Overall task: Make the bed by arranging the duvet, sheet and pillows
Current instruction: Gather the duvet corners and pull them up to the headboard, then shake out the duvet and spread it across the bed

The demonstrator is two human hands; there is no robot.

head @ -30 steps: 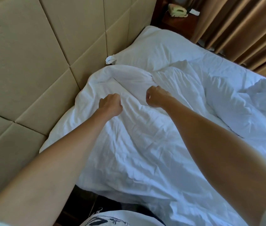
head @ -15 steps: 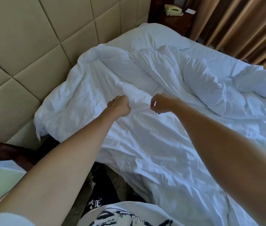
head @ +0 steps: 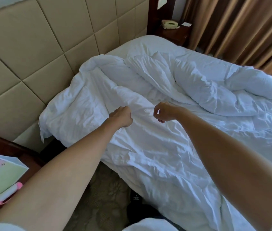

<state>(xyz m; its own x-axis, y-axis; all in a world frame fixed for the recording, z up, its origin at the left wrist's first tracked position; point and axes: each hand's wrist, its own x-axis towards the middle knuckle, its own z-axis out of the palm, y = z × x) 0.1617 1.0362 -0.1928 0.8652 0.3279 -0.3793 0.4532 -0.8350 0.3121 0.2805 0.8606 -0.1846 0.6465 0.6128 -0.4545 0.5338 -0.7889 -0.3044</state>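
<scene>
A crumpled white duvet (head: 165, 155) covers the bed and hangs over its near edge. My left hand (head: 122, 116) grips a fold of the duvet near the head of the bed. My right hand (head: 163, 113) is a short way to its right with fingers curled at the same fold, which runs as a ridge between the two hands. More of the duvet is bunched in a thick heap (head: 232, 94) at the far right. Beyond it, a strip of flat white sheet (head: 148, 43) shows at the far side. No separate pillow is plainly visible.
A beige padded headboard (head: 48, 55) runs along the left. A far nightstand holds a telephone (head: 170, 25) beside brown curtains (head: 240, 30). At the near left, a dark bedside table carries a green box (head: 0, 177) and a pink-capped marker (head: 10, 192). Patterned carpet (head: 102, 197) lies below.
Both hands have drawn the duvet fold away from the headboard and towards me. The view has pulled back, and the bedside table at the near left has come into sight.
</scene>
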